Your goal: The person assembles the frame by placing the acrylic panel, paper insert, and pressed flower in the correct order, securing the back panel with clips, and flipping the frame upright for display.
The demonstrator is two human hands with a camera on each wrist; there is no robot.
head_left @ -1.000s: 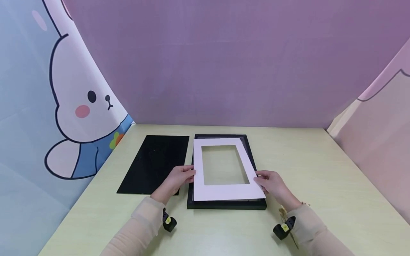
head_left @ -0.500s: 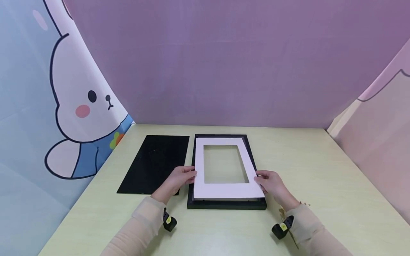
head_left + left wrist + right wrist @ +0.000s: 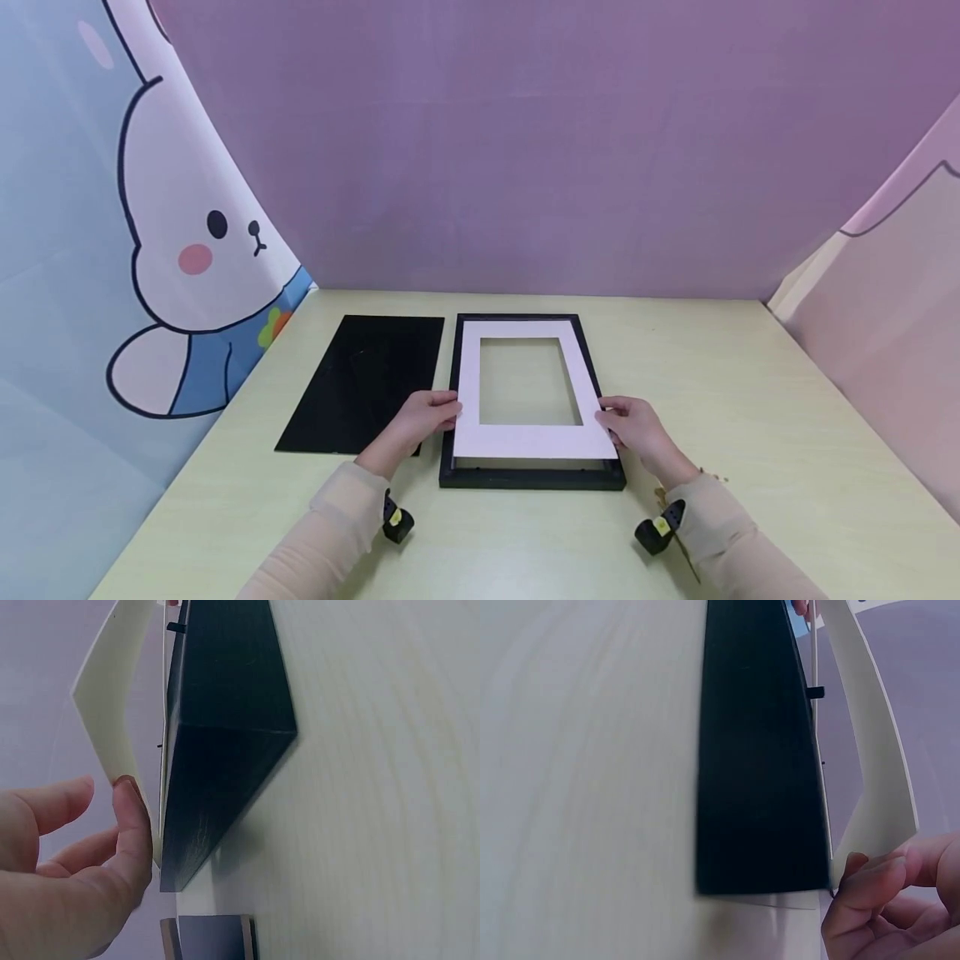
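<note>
A white photo mat (image 3: 532, 442) with a rectangular window lies over a black picture frame (image 3: 525, 478). Its far end sits within the frame's border, while its near edge is raised. My left hand (image 3: 429, 417) holds the mat's left edge. At the right edge, my right hand (image 3: 634, 425) pinches it between thumb and fingers. In the left wrist view, the mat (image 3: 112, 690) stands bent away from the frame's dark side (image 3: 225, 720). The right wrist view shows the mat (image 3: 866, 720) lifted off the frame too, with fingers (image 3: 870, 889) at its corner.
A glossy black panel (image 3: 367, 375) lies left of the frame, partly under my left hand. A dried plant stem (image 3: 686, 557) lies on the pale table (image 3: 750, 400) beneath my right wrist. Small black tabs (image 3: 815, 692) stick out from the frame's rim. A purple backdrop (image 3: 525, 150) rises behind the table.
The mat has shifted slightly away from me and straightened over the frame, so more of the frame's near bar shows. Both hands keep hold of it in nearly the same place.
</note>
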